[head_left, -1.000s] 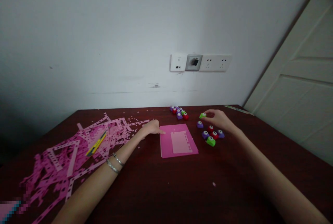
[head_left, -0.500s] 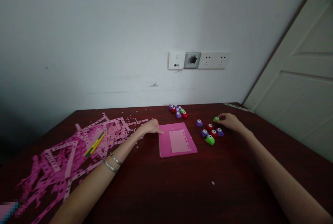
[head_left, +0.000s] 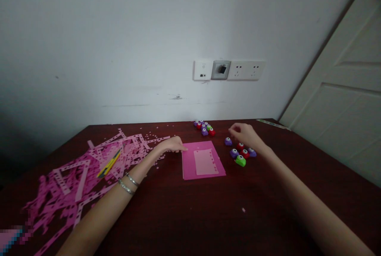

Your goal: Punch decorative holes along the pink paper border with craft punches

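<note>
Moved since half a second ago: right hand [head_left: 245,133] swung left; green punch seen at its tips then, not visible now.
Right fingers: curled, thumb and index close; cannot tell if grasping a punch or bare.
Nearest to right fingers: purple eye-topped craft punch [head_left: 228,141], just below them, seemingly apart.
Left hand [head_left: 174,144]: mostly curled, one finger laid on upper-left corner of magenta sheets [head_left: 189,168]; cannot tell if thumb pinches underneath.
Paper slip risk: pale pink sheet [head_left: 205,162] lies loose on the magenta ones, no finger on it; a bump or draught could shift it. Magenta pages pinned at one corner only, could pivot.
Punch risk: right wrist is close to red punch [head_left: 240,146] and its neighbours; low sweep could scatter them.
Scrap risk: silver bracelets [head_left: 127,183] near paper offcuts [head_left: 80,180]; dragging the arm could snag strips or shift yellow utility knife [head_left: 109,163]. Blade state too small to tell.
Paper: thin, flat, straight-edged; pale one has holes down its right edge.
Punches: glossy rounded plastic, white button, dark dot; another cluster [head_left: 204,128] by wall.
Offcuts: tangled, perforated, ribbon-like.
Tabletop [head_left: 214,216]: dark reddish-brown, smooth, faint grain.
</note>
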{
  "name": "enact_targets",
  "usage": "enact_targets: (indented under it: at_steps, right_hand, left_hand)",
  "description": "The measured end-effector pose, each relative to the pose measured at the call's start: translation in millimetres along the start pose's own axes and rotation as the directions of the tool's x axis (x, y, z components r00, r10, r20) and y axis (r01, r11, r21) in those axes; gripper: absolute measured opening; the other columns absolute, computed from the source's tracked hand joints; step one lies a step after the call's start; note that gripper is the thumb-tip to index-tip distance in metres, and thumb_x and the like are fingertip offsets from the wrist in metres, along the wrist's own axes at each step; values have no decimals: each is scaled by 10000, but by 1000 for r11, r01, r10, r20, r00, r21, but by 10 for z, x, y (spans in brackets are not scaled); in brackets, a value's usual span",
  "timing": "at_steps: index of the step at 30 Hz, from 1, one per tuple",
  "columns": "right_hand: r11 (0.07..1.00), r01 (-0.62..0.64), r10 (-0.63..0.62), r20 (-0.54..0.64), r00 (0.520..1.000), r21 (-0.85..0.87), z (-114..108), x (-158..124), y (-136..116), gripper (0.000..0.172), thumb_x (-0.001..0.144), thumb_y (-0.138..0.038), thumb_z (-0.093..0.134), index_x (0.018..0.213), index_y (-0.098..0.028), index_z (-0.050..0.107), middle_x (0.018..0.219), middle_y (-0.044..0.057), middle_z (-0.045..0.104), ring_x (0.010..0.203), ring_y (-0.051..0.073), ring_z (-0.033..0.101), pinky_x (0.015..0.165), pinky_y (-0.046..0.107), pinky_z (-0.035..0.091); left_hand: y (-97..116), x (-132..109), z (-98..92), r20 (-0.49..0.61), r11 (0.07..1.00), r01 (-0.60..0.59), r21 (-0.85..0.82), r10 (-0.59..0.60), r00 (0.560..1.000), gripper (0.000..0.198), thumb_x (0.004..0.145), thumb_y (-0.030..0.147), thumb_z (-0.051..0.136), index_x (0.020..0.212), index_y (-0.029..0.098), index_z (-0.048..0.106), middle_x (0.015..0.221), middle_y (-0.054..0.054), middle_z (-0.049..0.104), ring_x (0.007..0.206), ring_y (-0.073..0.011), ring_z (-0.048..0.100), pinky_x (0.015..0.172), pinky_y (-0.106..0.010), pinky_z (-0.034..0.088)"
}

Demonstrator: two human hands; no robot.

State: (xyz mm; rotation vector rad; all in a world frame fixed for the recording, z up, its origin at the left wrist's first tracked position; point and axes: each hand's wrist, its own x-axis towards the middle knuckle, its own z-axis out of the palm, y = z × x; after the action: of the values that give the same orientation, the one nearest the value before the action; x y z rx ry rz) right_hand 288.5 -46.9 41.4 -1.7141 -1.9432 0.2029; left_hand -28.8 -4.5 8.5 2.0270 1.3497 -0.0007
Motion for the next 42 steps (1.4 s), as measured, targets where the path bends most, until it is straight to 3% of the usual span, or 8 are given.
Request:
enact_targets:
  at_steps: [2, 5, 12, 15, 20, 25, 31, 42]
  right_hand:
    - [996, 42, -51, 111, 993, 80, 187, -68, -264, 229, 817, -283, 433, 761, -154, 614, 637, 37, 655, 528, 128, 576, 517, 210, 384]
    - [993, 118, -120, 163, 979, 25, 471, -148, -433, 196, 815, -220, 448, 717, -148, 602, 688, 59, 660, 595, 137, 585, 549, 210, 365]
    - [977, 97, -70, 146, 987, -191, 783, -248, -386, 235, 882, -210, 372, 802, -127, 578, 773, 109, 668, 701, 182, 613, 616, 245, 333]
    - [970, 94, -72, 105, 992, -226, 828, -271, -377, 240, 895, -235, 359, 827, -133, 566, 780, 110, 670, 708, 189, 618, 605, 250, 320]
    - [967, 100, -79, 97, 992, -235, 844, -267, -357, 236, 893, -219, 355, 818, -140, 565, 769, 99, 672, 714, 194, 623, 592, 250, 308]
    - [969, 91, -72, 91, 993, -230, 846, -258, -340, 227, 891, -206, 354, 840, -137, 564, 757, 93, 673, 705, 193, 625, 592, 247, 310]
    - [972, 95, -78, 87, 993, -213, 868, -254, -325, 215, 889, -199, 357, 836, -139, 557, 759, 87, 674, 701, 185, 625, 586, 244, 309]
    - [966, 84, -66, 80, 995, -243, 883, -249, -332, 216, 896, -206, 353, 848, -142, 554, 754, 89, 671, 688, 190, 623, 568, 247, 306]
  left_hand:
    - [-3, 0, -14, -6, 1000, -21, -22, 21, 1000, 333, 680, 431, 563, 502, 151, 535, 406, 27, 454, 349, -65, 346, 409, -224, 250]
    - [-13, 19, -25, -90, 995, -95, -26, 92, 992, 360, 692, 448, 546, 492, 148, 544, 410, 18, 465, 378, -76, 378, 434, -228, 277]
    - [87, 77, -29, -389, 976, -216, -27, 188, 902, 273, 720, 388, 553, 674, 130, 633, 613, -33, 623, 561, -118, 527, 549, -227, 368]
    - [172, 198, -43, -445, 954, -301, -7, 266, 855, 229, 709, 335, 577, 757, 124, 651, 720, -50, 649, 658, -134, 558, 609, -230, 394]
    - [388, 579, -113, -371, 917, -398, 19, 376, 849, 240, 679, 248, 599, 871, 110, 641, 741, -28, 630, 661, -129, 542, 608, -230, 391]
    - [562, 898, -152, -239, 880, -466, 94, 475, 847, 91, 634, 163, 590, 698, 110, 627, 584, 26, 555, 527, -88, 464, 530, -213, 340]
    - [565, 1011, -85, -160, 896, -444, 10, 440, 884, 152, 636, 271, 619, 659, 123, 598, 515, 45, 495, 428, -72, 408, 426, -207, 309]
    - [451, 1159, -54, -111, 911, -393, -125, 380, 918, 330, 638, 145, 620, 968, 138, 621, 608, 31, 567, 489, -79, 471, 438, -190, 389]
